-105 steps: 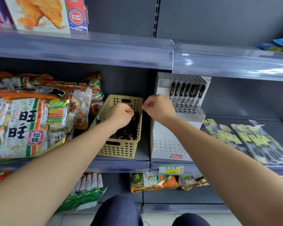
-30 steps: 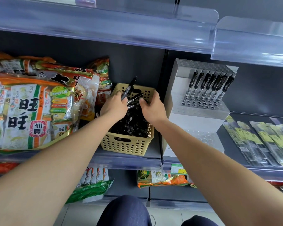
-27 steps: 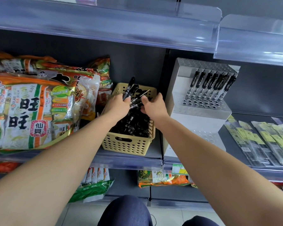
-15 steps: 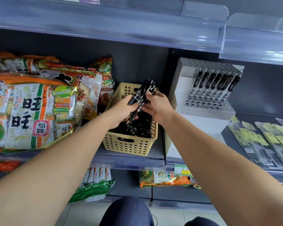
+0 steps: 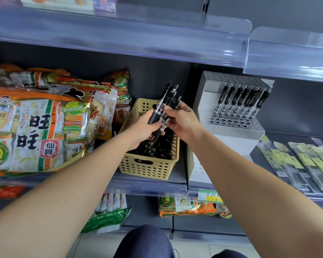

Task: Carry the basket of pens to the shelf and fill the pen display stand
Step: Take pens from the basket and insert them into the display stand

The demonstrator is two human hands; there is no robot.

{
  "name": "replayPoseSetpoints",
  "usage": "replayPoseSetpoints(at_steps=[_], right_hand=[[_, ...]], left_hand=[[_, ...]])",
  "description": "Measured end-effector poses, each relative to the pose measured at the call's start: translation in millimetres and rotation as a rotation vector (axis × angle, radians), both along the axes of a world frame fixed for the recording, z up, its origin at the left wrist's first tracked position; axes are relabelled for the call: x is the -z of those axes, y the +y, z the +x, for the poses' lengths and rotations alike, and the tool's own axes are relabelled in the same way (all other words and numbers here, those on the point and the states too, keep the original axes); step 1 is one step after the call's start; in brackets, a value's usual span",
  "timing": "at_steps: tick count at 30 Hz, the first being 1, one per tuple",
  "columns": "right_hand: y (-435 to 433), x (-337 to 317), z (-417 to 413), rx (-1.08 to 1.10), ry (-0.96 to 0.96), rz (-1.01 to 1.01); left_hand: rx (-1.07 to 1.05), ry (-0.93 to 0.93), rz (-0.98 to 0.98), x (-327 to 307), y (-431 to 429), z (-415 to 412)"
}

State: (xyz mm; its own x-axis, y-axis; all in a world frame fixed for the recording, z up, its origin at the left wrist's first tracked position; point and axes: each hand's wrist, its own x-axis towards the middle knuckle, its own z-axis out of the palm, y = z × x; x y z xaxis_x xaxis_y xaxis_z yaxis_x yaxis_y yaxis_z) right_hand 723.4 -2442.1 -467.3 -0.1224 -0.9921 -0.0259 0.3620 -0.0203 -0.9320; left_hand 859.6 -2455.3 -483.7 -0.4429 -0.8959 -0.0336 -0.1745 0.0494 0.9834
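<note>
Head view: left hand [image 5: 141, 127] curls round a bundle of pens [image 5: 165, 101] above the basket [image 5: 147, 168] on the shelf [image 5: 147, 187]; right hand [image 5: 183, 121] pinches the bundle. Uneven pens could slip and spill before reaching the pen display stand [image 5: 231, 131] alongside.

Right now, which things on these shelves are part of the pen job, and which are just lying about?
Part of the job: bunch of black pens, gripped by left hand and right hand; beige basket; white pen display stand; row of pens standing in it.
Just lying about: rice cracker bags; long packets with yellow labels; green packets; price tag.
</note>
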Motion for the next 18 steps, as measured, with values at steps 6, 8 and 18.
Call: replayPoseSetpoints(at_steps=[6,8,18], right_hand=[[5.3,-6.0,-4.6,-0.055,-0.1,0.009],[5.7,-6.8,-5.6,-0.06,-0.123,0.013],[7.4,-10.1,-8.8,-0.045,-0.117,-0.031]], left_hand=[[-0.021,0.001,0.053,-0.7,-2.3,3.7],[-0.014,0.025,0.089,-2.7,-1.5,3.7],[0.078,0.035,0.171,-10.8,3.3,6.8]])
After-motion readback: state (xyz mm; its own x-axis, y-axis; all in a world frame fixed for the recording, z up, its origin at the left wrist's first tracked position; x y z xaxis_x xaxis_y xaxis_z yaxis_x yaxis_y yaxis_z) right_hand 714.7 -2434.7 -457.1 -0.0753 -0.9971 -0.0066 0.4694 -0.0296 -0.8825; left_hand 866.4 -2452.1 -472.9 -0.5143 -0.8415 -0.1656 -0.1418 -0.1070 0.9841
